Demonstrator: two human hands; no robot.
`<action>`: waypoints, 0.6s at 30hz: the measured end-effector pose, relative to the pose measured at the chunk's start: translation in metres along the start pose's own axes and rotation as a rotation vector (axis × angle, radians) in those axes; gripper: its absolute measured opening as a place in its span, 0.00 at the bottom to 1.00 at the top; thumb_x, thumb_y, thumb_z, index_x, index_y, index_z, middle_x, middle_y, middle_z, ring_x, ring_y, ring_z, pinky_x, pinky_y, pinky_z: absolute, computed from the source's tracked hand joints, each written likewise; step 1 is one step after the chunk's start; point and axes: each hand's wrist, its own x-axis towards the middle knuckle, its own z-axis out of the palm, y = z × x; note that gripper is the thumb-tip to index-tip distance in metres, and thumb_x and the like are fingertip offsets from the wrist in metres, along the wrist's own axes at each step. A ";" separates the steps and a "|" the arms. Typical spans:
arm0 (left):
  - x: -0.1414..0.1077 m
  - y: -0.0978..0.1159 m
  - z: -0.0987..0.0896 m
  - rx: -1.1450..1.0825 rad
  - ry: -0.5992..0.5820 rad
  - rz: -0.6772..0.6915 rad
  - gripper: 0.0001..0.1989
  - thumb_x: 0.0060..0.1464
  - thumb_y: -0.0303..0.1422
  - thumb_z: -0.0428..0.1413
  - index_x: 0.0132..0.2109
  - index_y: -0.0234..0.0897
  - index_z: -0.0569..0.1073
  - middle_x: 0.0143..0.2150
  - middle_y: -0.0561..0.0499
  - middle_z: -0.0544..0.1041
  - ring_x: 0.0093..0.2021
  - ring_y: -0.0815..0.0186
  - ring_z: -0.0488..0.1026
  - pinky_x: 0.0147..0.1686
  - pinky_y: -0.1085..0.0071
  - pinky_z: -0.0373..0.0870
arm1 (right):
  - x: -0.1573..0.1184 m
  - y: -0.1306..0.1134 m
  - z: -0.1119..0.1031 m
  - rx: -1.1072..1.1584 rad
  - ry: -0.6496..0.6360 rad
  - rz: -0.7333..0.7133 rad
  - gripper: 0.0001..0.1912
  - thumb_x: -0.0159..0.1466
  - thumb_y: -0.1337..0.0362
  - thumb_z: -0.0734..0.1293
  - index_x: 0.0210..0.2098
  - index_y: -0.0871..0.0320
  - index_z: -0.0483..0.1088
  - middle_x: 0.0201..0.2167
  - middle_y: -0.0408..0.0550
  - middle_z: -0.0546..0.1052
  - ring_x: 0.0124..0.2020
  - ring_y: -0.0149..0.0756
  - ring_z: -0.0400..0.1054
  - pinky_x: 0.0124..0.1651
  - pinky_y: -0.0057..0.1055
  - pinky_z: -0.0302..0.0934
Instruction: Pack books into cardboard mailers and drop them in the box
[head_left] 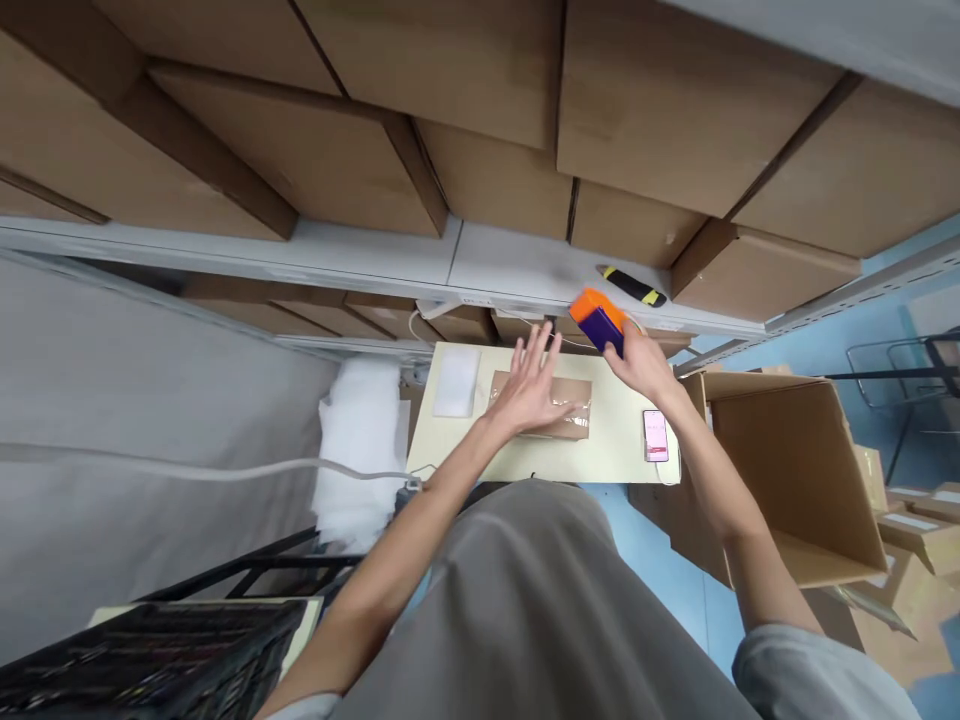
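A small cardboard box (574,425) with shiny clear tape on it lies on the cream table (450,455). My left hand (527,390) is over the box, fingers spread, covering part of its top; whether the palm presses on it I cannot tell. My right hand (643,362) is closed around an orange and purple tape dispenser (598,318), raised at the table's far right, near the shelf edge. The dispenser is slightly blurred, and my fingers hide its near end.
A yellow and black utility knife (634,286) rests on the shelf (517,265) among large cartons (637,110). White foam sheets (456,381) lie on the table's left, a phone (655,436) on its right. An open carton (787,470) stands to the right, a black crate (150,655) lower left.
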 end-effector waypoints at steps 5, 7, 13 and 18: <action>0.068 0.011 -0.016 -0.039 0.156 -0.030 0.63 0.60 0.39 0.69 0.87 0.32 0.38 0.89 0.27 0.35 0.88 0.35 0.27 0.84 0.32 0.31 | 0.083 -0.061 -0.018 -0.104 0.088 -0.276 0.27 0.80 0.59 0.51 0.70 0.70 0.60 0.56 0.74 0.83 0.58 0.67 0.77 0.64 0.55 0.67; 0.081 0.000 -0.019 -0.087 0.148 -0.070 0.63 0.58 0.37 0.69 0.86 0.30 0.39 0.88 0.25 0.36 0.88 0.34 0.28 0.84 0.32 0.31 | 0.108 -0.073 -0.016 -0.166 0.087 -0.296 0.25 0.79 0.61 0.53 0.68 0.69 0.63 0.59 0.75 0.81 0.61 0.66 0.74 0.65 0.54 0.66; 0.065 -0.025 -0.017 -0.170 0.093 -0.106 0.54 0.61 0.37 0.65 0.85 0.30 0.47 0.88 0.28 0.43 0.89 0.37 0.35 0.85 0.36 0.35 | 0.144 -0.089 -0.016 -0.236 0.091 -0.258 0.27 0.76 0.66 0.55 0.69 0.75 0.64 0.66 0.79 0.77 0.67 0.65 0.71 0.73 0.56 0.61; 0.004 -0.046 -0.007 -0.217 0.156 -0.267 0.47 0.66 0.41 0.61 0.84 0.29 0.52 0.87 0.28 0.49 0.88 0.38 0.42 0.85 0.38 0.41 | 0.122 -0.068 0.015 -0.123 0.360 -0.244 0.37 0.80 0.53 0.53 0.79 0.74 0.53 0.78 0.79 0.64 0.78 0.71 0.58 0.79 0.69 0.53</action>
